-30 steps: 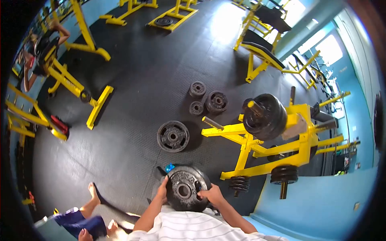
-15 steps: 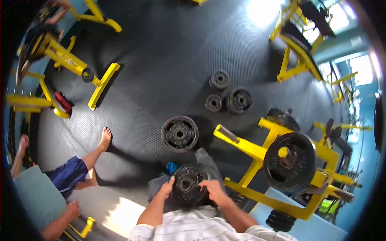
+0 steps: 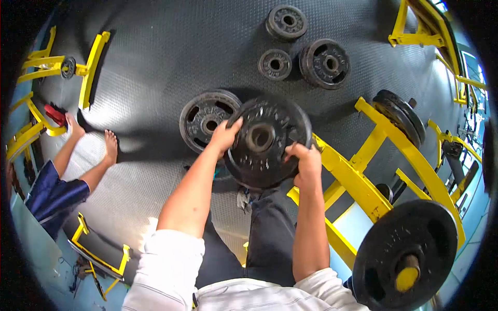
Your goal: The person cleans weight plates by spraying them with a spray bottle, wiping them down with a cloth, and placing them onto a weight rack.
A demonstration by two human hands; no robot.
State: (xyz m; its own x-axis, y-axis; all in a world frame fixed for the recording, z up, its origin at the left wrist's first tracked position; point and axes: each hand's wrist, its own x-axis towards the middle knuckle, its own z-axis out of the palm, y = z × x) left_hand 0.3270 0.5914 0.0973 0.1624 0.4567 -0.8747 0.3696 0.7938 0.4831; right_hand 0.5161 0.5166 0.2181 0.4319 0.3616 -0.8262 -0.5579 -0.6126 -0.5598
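Observation:
Both my hands hold a large black weight plate (image 3: 249,165) in front of me, its round centre hole facing up. My left hand (image 3: 225,137) grips its left edge. On the right side, my right hand (image 3: 305,159) has its fingers at a slot in the plate. Just beyond and to the left, partly covered by the held plate, a stack of large plates (image 3: 196,122) lies on the floor. Farther off on the floor are a small plate (image 3: 275,65), a thicker small stack (image 3: 286,22) and a larger slotted stack (image 3: 326,63).
To my right is a yellow machine frame (image 3: 358,181) with a large black plate (image 3: 407,236) on its near peg and more plates (image 3: 399,115) farther back. At left, a person's bare legs and blue shorts (image 3: 54,194) show near yellow equipment (image 3: 94,70).
The held plate has moved forward, away from my body, toward the large plates on the floor. My arms are stretched out farther, and the camera view has shifted.

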